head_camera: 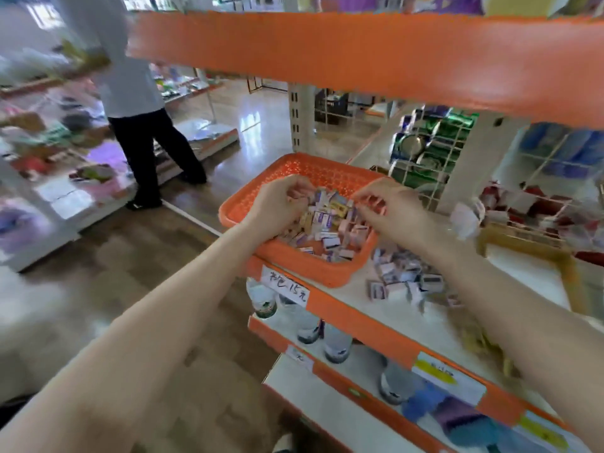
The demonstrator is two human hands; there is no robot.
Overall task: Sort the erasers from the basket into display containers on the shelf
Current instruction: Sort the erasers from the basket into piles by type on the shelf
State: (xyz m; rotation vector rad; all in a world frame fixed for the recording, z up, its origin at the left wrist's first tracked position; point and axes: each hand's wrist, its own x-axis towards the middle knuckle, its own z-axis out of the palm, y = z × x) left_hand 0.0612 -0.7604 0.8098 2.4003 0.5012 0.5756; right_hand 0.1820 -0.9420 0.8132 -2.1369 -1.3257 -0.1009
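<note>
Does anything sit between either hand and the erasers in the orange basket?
Nothing visible does. The left hand and right hand are both inside the orange basket, fingers curled right at the erasers. The basket is open-topped, with no lid or cover. Blur hides whether either hand grips one.

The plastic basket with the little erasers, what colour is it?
Orange, with perforated lattice walls: the orange plastic basket shows best in the head view.

A white shelf [353,294] with an orange front edge carries an orange basket [235,210]. Loose erasers [402,276] lie just right of the basket.
</note>
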